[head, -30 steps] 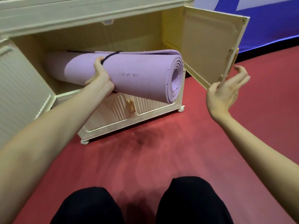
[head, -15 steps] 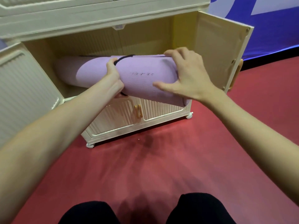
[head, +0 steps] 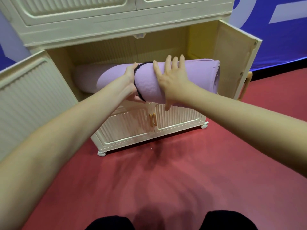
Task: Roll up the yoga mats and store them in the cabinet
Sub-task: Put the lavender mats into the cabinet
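Lilac foam, rolled into a thick yoga mat (head: 196, 77) and bound by a thin black strap (head: 137, 83), lies across the open middle compartment of the cream ribbed plastic cabinet (head: 116, 30), its right end just beside the open right door (head: 235, 63). The left hand (head: 129, 83) grips the roll at the strap, thumb beneath. The right hand (head: 172, 80) presses on the mat with fingers straight and spread. Red floor (head: 166, 180) lies below.
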Demonstrator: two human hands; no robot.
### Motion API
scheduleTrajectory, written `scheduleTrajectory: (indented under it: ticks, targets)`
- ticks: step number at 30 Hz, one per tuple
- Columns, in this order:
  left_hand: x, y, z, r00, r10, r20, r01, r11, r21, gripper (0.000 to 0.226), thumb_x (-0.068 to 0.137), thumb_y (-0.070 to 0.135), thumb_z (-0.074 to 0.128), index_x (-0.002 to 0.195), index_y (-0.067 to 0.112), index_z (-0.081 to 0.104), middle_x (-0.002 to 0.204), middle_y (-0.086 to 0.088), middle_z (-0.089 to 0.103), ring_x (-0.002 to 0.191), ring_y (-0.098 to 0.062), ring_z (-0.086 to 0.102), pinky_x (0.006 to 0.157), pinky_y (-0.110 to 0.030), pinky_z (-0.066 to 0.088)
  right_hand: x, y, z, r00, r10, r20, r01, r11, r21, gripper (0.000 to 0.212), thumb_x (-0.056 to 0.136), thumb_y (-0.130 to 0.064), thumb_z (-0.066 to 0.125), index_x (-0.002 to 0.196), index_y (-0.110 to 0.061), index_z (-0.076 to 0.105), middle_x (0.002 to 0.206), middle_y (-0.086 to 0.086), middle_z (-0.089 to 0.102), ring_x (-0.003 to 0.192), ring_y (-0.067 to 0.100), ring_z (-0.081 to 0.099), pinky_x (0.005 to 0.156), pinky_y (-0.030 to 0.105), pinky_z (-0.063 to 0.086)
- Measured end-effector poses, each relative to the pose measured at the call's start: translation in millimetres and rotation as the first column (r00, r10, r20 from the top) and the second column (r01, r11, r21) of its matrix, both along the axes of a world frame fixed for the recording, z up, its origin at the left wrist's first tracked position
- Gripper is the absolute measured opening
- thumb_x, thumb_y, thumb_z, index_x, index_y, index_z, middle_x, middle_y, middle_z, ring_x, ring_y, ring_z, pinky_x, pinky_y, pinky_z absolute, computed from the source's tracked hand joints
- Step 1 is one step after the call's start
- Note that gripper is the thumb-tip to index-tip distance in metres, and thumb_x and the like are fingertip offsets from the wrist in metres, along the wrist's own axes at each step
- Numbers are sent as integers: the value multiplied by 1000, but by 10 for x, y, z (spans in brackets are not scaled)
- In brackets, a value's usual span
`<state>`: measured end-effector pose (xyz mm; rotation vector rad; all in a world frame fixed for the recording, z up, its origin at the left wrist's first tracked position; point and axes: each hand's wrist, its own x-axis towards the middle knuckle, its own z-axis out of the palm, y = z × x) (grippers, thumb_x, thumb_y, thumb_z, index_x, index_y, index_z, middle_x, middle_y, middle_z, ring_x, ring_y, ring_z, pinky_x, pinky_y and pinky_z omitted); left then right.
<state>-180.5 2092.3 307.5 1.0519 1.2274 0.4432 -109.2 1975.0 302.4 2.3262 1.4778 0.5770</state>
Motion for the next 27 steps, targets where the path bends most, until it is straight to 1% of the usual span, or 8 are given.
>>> scheduleTrajectory:
  ticks: [3,5,8,9,11,15,21,27]
  targets:
    - [-144,168,-81,978,-165,-129,175,982,73,72,85,68,46,125,9,46,119,-21,58,98,-42,63,78,-55,54,158,56,9,999,53,-5,-52,995,83,140,46,-65,85,151,-12,8,132,23,39,115,36,44,97,44,34]
    - [-334,309,-135,871,-222,-437,363,892,269,74,92,63,31,125,-1,48,113,-25,62,102,-42,64,88,-45,52,283,12,-7,995,85,-61,-77,991,112,136,44,-66,83,150,-15,14,125,18,44,106,33,46,85,39,35]
    - [-566,576,-201,587,261,-766,715,278,642,47,86,43,52,111,2,56,111,-20,60,105,-38,58,78,-36,43,478,-51,-107,990,106,-88,-93,986,139,132,44,-65,81,149,-18,16,120,16,45,102,32,47,83,39,36]
    - [-600,651,-204,576,337,-745,767,94,635,59,79,42,63,123,4,49,121,-21,51,112,-39,51,83,-41,43,529,-57,-152,991,112,-70,-100,984,149,131,44,-65,81,149,-19,17,119,15,46,101,32,46,82,39,36]
    - [-601,813,-209,526,288,-800,845,-77,529,108,63,48,80,147,12,23,144,-22,28,133,-38,30,105,-56,31,598,-40,-211,992,118,-38,-110,981,159,131,42,-65,80,148,-20,18,118,14,47,100,32,46,81,39,36]
    - [-498,1072,-201,421,167,-891,901,-184,392,145,48,57,88,154,18,-2,157,-15,10,146,-30,11,112,-63,13,682,21,-132,990,121,-76,-110,984,138,130,42,-66,78,148,-23,18,121,12,48,104,32,48,87,41,38]
    - [-285,1237,-101,497,79,-864,838,-302,455,120,42,34,94,141,10,30,135,-12,45,120,-32,47,92,-45,42,698,104,-84,995,93,-32,-89,990,111,132,44,-67,79,148,-16,16,128,13,45,109,34,48,94,44,36]
    - [-280,1255,-135,508,85,-857,818,-359,449,108,37,33,93,126,4,38,118,-15,48,102,-33,52,80,-43,48,587,139,-370,982,90,169,-113,985,131,142,43,-64,82,150,-8,9,145,27,30,120,43,42,103,53,31]
